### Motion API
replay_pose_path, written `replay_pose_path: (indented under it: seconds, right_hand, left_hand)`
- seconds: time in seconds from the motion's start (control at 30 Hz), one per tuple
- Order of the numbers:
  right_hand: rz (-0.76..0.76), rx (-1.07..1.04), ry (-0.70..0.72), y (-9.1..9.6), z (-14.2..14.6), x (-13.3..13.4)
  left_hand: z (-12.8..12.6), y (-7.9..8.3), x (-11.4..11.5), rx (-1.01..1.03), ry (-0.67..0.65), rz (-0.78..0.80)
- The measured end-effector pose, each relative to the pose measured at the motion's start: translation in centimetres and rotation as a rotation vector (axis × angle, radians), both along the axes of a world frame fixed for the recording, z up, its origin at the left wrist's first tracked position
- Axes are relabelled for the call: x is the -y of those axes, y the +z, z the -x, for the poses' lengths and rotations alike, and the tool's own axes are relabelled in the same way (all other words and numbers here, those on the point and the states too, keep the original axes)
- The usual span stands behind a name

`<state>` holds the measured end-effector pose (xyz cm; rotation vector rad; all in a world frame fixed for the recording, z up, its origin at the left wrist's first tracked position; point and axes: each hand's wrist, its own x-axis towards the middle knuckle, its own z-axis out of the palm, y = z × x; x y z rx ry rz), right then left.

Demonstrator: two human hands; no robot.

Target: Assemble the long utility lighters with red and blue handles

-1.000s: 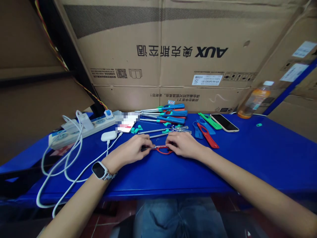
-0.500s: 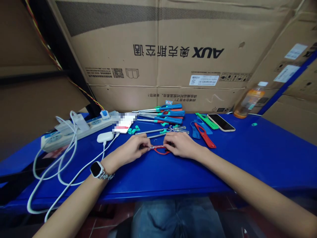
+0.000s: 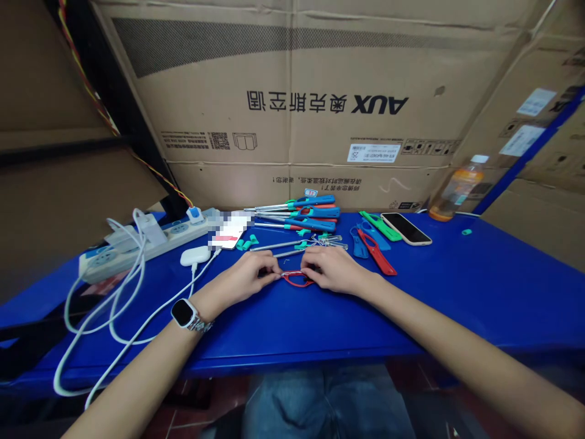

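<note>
A red lighter handle shell [image 3: 298, 280] with an oval opening lies low over the table between my two hands. My right hand [image 3: 333, 268] is closed around its right end, hiding that part. My left hand [image 3: 252, 272] pinches with thumb and finger at its left end, where a thin metal piece shows; I cannot make out exactly what is between the fingertips. Just beyond my hands lie metal lighter tubes [image 3: 274, 246] with clear fuel tanks [image 3: 333, 240] and wires. A tiny bent wire [image 3: 286, 261] rests on the table. Further back are several blue long-nose lighters [image 3: 320, 212].
Loose blue, green and red handle shells [image 3: 377, 253] lie to the right beside a phone [image 3: 406, 228]. An orange drink bottle [image 3: 457, 189] stands at the back. Left are a power strip [image 3: 178, 235], white cables, an earbud case [image 3: 194, 255] and green triggers [image 3: 247, 242]. Cardboard [image 3: 320, 67] walls the back.
My left fingertips have shifted slightly right along the shell's left end. My right hand keeps its hold. The whole view has tilted a little.
</note>
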<state>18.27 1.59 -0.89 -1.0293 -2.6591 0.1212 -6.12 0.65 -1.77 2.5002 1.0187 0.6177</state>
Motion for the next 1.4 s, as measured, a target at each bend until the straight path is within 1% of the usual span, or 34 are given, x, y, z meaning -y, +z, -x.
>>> replay_pose_path:
  seconds: [0.13, 0.27, 0.33, 0.5, 0.57, 0.67, 0.73, 0.8, 0.9, 0.97, 1.03, 1.1, 1.2, 1.27, 1.4]
  right_hand:
    - [0.000, 0.010, 0.003, 0.0, 0.0, 0.0]
    - [-0.005, 0.020, 0.012, 0.0, 0.0, -0.1]
    - [-0.010, 0.019, 0.018, -0.1, 0.0, -0.2]
    - [-0.040, 0.040, 0.026, -0.1, 0.1, -0.1]
    - [-0.060, 0.065, 0.026, 0.0, 0.2, 0.1]
    - [-0.091, 0.112, 0.026, 0.2, 0.4, 0.3]
    - [-0.106, 0.133, 0.021, 0.3, 0.5, 0.4]
    - [-0.110, 0.141, 0.016, 0.4, 0.6, 0.4]
    - [-0.089, 0.141, 0.007, 0.4, 0.7, 0.3]
    - [-0.074, 0.132, -0.003, 0.5, 0.7, 0.3]
    - [-0.067, 0.120, -0.018, 0.4, 0.7, 0.3]
    - [-0.068, 0.105, -0.026, 0.4, 0.7, 0.3]
    - [-0.076, 0.083, -0.012, 0.1, 0.6, 0.4]
    - [-0.089, 0.080, -0.002, -0.1, 0.5, 0.4]
    - [-0.112, 0.044, -0.016, -0.7, 0.0, 0.2]
  left_hand:
    - [-0.5, 0.1, 0.4, -0.010, 0.040, -0.026]
    - [-1.7, 0.9, 0.5, -0.004, 0.045, -0.087]
    - [-2.2, 1.4, 0.0, -0.059, 0.050, -0.045]
    - [-3.2, 2.6, -2.1, -0.216, 0.054, 0.164]
    - [-3.7, 3.0, -2.4, -0.273, 0.073, 0.195]
    - [-4.5, 3.5, -1.9, -0.374, 0.162, 0.132]
    - [-5.0, 3.7, -1.1, -0.444, 0.221, 0.038]
    - [-5.3, 3.8, -0.1, -0.518, 0.226, -0.080]
    - [-5.2, 3.5, 1.0, -0.598, 0.123, -0.254]
    - [-5.0, 2.9, 1.6, -0.648, 0.066, -0.326]
    - [-4.6, 2.2, 2.2, -0.674, 0.050, -0.382]
    - [-4.1, 1.4, 2.8, -0.656, 0.066, -0.417]
    - [-3.2, 0.4, 3.5, -0.560, 0.097, -0.413]
    - [-2.7, 0.1, 3.6, -0.485, 0.090, -0.383]
    - [-2.4, 0.0, 2.8, -0.379, 0.045, -0.308]
